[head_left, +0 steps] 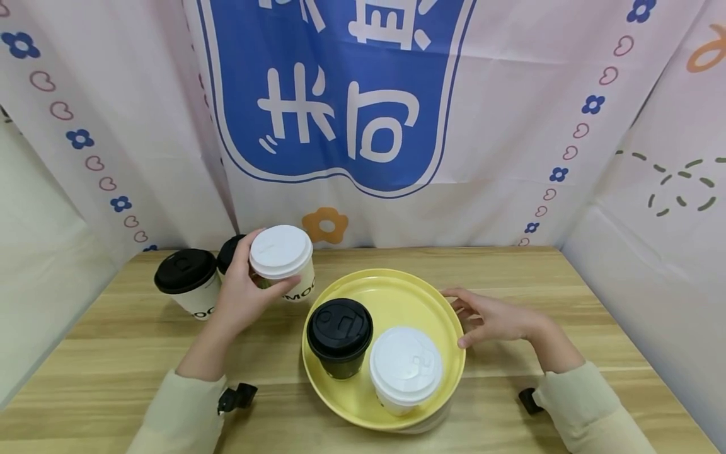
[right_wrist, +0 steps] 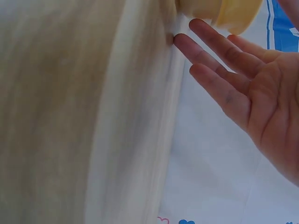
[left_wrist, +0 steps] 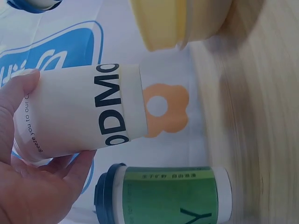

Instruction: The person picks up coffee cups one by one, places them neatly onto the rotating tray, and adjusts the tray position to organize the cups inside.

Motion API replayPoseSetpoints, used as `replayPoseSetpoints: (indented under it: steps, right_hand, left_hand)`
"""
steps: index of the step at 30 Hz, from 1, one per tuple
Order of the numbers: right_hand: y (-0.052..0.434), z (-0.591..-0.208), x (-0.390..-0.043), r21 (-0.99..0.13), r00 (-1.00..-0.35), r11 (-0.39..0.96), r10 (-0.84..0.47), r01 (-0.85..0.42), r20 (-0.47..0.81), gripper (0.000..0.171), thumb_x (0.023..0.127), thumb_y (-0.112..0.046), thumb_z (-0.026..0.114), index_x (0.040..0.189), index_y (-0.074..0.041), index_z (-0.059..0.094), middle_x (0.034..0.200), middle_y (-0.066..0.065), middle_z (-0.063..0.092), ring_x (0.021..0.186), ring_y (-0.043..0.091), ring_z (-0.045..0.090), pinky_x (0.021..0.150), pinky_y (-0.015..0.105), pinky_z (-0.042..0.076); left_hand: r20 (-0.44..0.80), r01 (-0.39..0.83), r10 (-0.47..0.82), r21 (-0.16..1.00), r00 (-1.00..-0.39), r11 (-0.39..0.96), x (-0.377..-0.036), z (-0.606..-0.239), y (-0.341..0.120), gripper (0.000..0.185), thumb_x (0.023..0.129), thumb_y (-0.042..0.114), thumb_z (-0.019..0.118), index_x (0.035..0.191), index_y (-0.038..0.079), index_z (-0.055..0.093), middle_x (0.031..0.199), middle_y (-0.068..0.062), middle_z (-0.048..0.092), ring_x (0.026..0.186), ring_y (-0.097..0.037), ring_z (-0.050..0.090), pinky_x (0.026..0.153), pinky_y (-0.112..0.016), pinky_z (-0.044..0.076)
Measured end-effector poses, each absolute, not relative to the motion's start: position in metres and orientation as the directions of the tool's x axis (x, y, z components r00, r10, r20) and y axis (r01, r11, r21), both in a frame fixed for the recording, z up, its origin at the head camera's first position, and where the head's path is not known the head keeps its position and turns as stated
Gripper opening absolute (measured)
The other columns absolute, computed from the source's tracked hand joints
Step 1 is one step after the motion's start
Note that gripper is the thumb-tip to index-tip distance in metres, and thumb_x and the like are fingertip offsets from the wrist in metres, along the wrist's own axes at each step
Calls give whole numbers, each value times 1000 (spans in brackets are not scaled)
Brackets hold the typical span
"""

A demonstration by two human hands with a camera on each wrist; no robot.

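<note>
My left hand (head_left: 241, 296) grips a cream paper coffee cup (head_left: 282, 252) with a white lid, thumb on one side and fingers round the other. In the left wrist view the held cup (left_wrist: 70, 112) is off the table, its dark lettering showing. A round yellow tray (head_left: 391, 290) carries a black-lidded dark cup (head_left: 340, 340) and a white-lidded cup (head_left: 405, 369). My right hand (head_left: 499, 318) is at the tray's right rim, fingers spread and holding nothing; whether the fingertips touch the rim is unclear.
Left of the held cup stand a black-lidded white cup (head_left: 190, 284) and another black-lidded cup (head_left: 227, 252), partly behind my left hand. A green-sleeved cup (left_wrist: 168, 196) shows in the left wrist view. A printed cloth (head_left: 482, 157) hangs behind the wooden table (head_left: 510, 391).
</note>
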State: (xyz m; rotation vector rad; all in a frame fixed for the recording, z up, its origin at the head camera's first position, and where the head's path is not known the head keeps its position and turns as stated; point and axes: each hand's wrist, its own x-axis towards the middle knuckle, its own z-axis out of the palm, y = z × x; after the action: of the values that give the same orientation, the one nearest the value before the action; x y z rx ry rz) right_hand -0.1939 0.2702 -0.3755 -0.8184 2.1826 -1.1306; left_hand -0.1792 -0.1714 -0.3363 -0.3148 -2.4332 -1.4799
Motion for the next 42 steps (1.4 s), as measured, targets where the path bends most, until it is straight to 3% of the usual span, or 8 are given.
replayPoseSetpoints:
  steps: [11, 24, 36, 42]
  right_hand:
    - [270, -375, -184, -817, -681, 467, -721, -338, -130, 88, 87, -19, 78, 152, 0, 23, 134, 21, 55, 119, 38, 58, 102, 66, 41]
    - [271, -378, -173, -771, -710, 510, -696, -383, -108, 84, 85, -23, 79, 148, -2, 27, 131, 14, 59, 115, 33, 61, 95, 65, 43]
    - [266, -370, -161, -684, -736, 588, -668, -432, -109, 86, 83, -39, 79, 143, 0, 31, 129, 14, 59, 114, 32, 60, 98, 47, 50]
    - [266, -365, -154, -646, -756, 629, -643, -432, -121, 90, 81, -47, 78, 143, -2, 33, 127, 12, 60, 113, 30, 60, 97, 49, 50]
  left_hand:
    - [343, 329, 56, 826, -938, 458, -177, -337, -176, 94, 81, 16, 83, 154, 10, 24, 146, -15, 42, 125, -30, 49, 84, -7, 42]
    - [336, 341, 98, 813, -937, 471, -179, -341, -176, 94, 80, 17, 85, 154, 13, 26, 147, -14, 42, 128, -30, 48, 86, -6, 41]
    - [337, 343, 103, 807, -936, 480, -180, -343, -176, 94, 79, 18, 85, 153, 13, 27, 146, -14, 43, 126, -30, 49, 84, -6, 41]
    - [328, 339, 109, 812, -938, 476, -181, -343, -176, 93, 80, 18, 85, 153, 14, 28, 147, -14, 43, 126, -30, 49, 84, -9, 42]
